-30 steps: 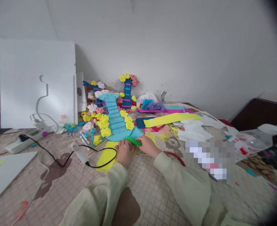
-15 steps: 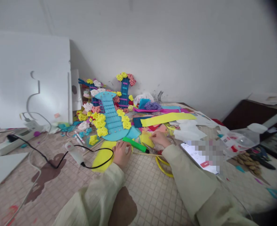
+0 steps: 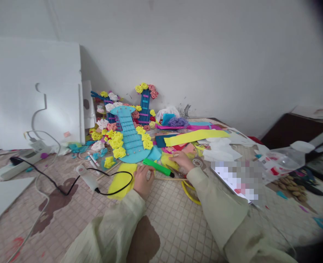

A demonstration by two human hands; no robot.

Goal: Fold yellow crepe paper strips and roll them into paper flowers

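My left hand (image 3: 143,181) rests on the patterned tabletop with its fingers curled and thumb and index finger close together. Anything between them is too small to tell. It lies beside a green marker (image 3: 158,167) with a black end and the right edge of a yellow paper sheet (image 3: 121,182). My right hand (image 3: 182,161) reaches left, its fingertips pinched at a small yellow paper piece (image 3: 167,159). Scissors (image 3: 174,170), partly hidden, lie just below that hand. Under the right forearm is a yellow ring-shaped item (image 3: 189,193), partly covered.
Behind my hands stands a light-blue guitar-shaped craft (image 3: 131,135) with yellow paper flowers. A yellow strip (image 3: 196,137) and a tape roll (image 3: 197,163) lie to the right, near a phone (image 3: 230,179). A black cable (image 3: 114,194) loops by my left hand; a plastic bottle (image 3: 284,160) lies far right.
My right hand has moved slightly left, with the small yellow paper, uncovering more of the tape roll. My left hand has barely moved, still curled by the marker.
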